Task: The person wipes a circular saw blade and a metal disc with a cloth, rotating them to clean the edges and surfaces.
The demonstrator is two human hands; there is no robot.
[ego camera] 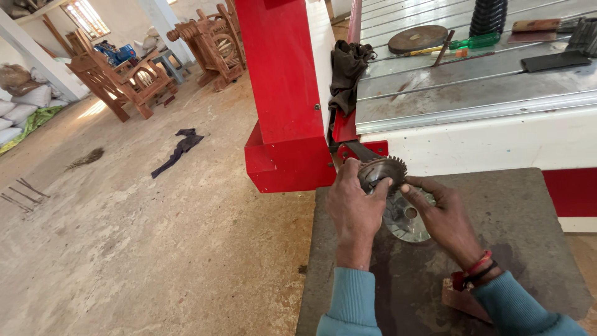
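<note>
My left hand (354, 208) grips a dark toothed gear wheel (385, 168) by its left side, held just above a grey slab (522, 211). Beside it, my right hand (444, 218) has its fingertips on the gear's lower right edge. Under both hands a shiny silver disc (405, 223) with a centre hole rests on the slab, partly hidden by my fingers. Both arms wear teal sleeves, and the right wrist carries red and black bands.
A red and white machine frame (283, 93) stands just beyond the slab. Its metal bed (472, 81) holds a round disc (416, 38), a green-handled screwdriver (476, 42) and a dark cloth (347, 65). Wooden chairs (130, 81) and a rag (177, 149) are on the concrete floor at left.
</note>
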